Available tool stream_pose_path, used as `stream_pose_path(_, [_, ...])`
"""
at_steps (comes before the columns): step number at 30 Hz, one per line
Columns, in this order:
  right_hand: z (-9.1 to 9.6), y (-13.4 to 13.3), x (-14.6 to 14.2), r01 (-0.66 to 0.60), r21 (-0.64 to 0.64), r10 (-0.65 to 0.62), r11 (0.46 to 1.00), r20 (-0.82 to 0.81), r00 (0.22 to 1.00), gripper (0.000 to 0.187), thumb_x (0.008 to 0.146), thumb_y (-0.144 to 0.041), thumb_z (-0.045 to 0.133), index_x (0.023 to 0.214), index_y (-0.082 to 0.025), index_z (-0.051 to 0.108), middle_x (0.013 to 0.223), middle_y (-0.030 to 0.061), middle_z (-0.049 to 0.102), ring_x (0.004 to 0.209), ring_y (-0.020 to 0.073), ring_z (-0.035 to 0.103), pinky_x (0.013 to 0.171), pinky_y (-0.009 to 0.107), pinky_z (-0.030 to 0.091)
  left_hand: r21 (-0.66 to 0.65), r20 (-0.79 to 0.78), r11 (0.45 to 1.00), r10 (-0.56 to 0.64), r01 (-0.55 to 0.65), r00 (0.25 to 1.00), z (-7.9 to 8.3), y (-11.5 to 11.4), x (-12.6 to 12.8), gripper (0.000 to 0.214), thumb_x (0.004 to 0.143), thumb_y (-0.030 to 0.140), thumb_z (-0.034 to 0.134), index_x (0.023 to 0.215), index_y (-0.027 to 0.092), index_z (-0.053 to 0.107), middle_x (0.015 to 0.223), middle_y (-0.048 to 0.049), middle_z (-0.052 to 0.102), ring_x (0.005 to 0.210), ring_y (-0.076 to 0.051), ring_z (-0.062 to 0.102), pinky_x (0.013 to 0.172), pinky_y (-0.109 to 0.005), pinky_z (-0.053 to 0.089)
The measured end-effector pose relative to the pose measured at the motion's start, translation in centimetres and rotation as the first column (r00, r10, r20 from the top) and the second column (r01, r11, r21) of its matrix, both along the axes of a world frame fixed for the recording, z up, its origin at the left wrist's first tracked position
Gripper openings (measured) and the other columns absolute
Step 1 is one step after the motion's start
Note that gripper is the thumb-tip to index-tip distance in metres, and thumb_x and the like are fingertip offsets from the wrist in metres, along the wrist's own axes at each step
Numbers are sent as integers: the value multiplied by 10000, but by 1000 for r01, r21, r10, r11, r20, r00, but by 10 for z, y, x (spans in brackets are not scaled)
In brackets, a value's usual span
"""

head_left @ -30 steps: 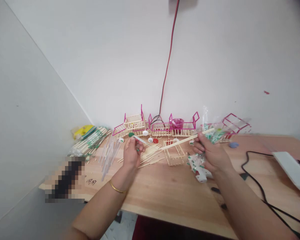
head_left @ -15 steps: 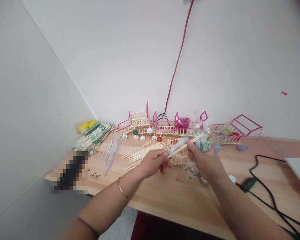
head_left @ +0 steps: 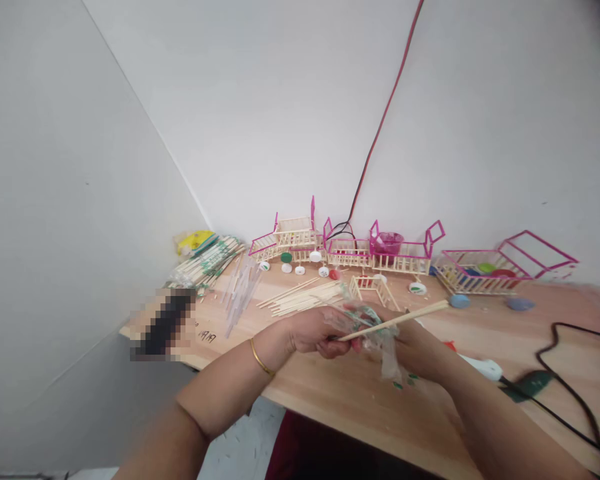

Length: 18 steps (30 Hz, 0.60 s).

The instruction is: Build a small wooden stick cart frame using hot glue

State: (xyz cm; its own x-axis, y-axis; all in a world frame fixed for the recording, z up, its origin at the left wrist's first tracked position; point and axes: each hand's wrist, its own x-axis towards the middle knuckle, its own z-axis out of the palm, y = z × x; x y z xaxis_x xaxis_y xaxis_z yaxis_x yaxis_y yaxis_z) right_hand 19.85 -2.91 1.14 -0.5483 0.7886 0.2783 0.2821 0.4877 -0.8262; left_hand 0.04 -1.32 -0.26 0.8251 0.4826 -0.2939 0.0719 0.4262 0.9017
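Note:
My left hand [head_left: 320, 332] is closed around one end of a pair of wooden chopsticks [head_left: 415, 315], which slant up to the right across my right wrist. Close against it, my right hand [head_left: 405, 343] is bent inward, its fingers closed on crumpled clear plastic wrappers [head_left: 389, 357] with green print. Wrapper plastic also lies over my left fingers. Just behind the hands stands a small open frame of sticks [head_left: 373, 288]. Loose bare chopsticks [head_left: 305, 298] lie to the left of it on the wooden table [head_left: 300, 383].
Stick-built carts with pink trim [head_left: 400, 263] and bottle-cap wheels line the wall. Wrapped chopsticks [head_left: 213, 262] and translucent glue sticks [head_left: 241, 293] lie left. A white corded tool [head_left: 483, 367], partly hidden, and a black cable [head_left: 575, 373] lie right. A pink cart with coloured caps [head_left: 485, 277] stands farther back.
Both hands have come together and lower. The chopsticks have passed from between both hands to my left hand, and the wrappers are bunched in my right. The view has shifted left.

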Motion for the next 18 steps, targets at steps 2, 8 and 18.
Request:
stream_pose_path(2, [-2, 1, 2, -81, 41, 77, 996, 102, 992, 178, 803, -213, 507, 779, -211, 683, 798, 26, 684, 763, 203, 622, 699, 297, 479, -24, 14, 1000, -14, 14, 1000, 0, 0, 0, 237, 728, 359, 624, 753, 126, 593, 405, 73, 355, 340, -35, 223, 362, -177, 120])
stream_pose_path(8, [-3, 7, 17, 451, 25, -443, 892, -152, 884, 216, 774, -305, 607, 593, -195, 571, 560, -3, 566, 527, 143, 508, 502, 250, 393, 79, 128, 968, 228, -239, 965, 11, 4, -11, 354, 804, 457, 547, 927, 129, 593, 480, 88, 307, 391, -37, 164, 394, -172, 120])
stream_pose_path(18, [-2, 20, 21, 409, -391, -564, 825, -627, 537, 394, 766, -523, 650, 629, -180, 511, 525, -47, 446, 431, 59, 348, 415, 212, 285, 965, -240, 261, 817, 36, 524, 32, 23, -74, 338, 915, 362, 371, 851, 153, 630, 679, -4, 542, 652, -124, 490, 583, -226, 327])
